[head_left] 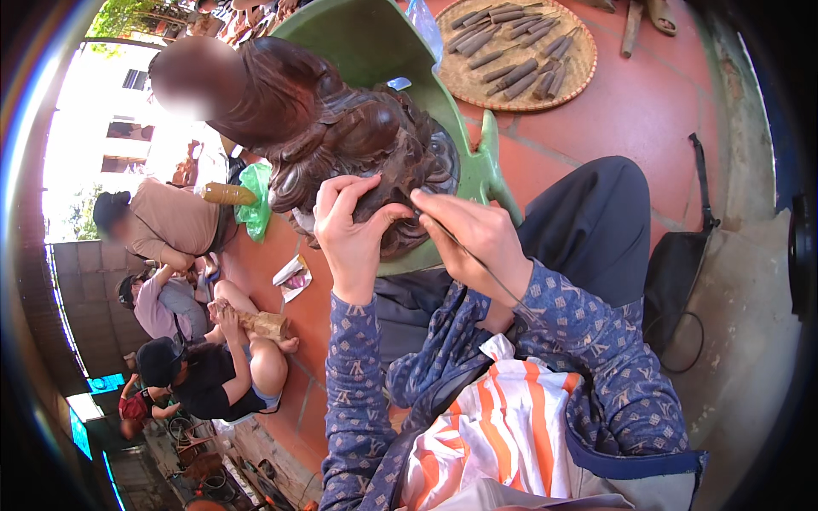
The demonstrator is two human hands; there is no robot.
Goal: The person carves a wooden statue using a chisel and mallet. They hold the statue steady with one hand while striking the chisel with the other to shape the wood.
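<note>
At 11 o'clock in my view, a dark brown carved wooden statue [311, 128] leans in a green plastic chair [383, 38], and my left hand [351, 223] rests at its lower part, thumb and forefinger spread. My right hand [475, 237], near centre, pinches a thin dark rod-like tool [486, 268] against the carving, while a round woven tray [467, 85] of dark cylindrical pieces [515, 81] lies at 1 o'clock.

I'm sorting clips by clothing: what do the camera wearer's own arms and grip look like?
The left sleeve and right sleeve are long and blue, covered in small pale motifs, ending near the wrists. The left grip and right grip are bare, without gloves.
</note>
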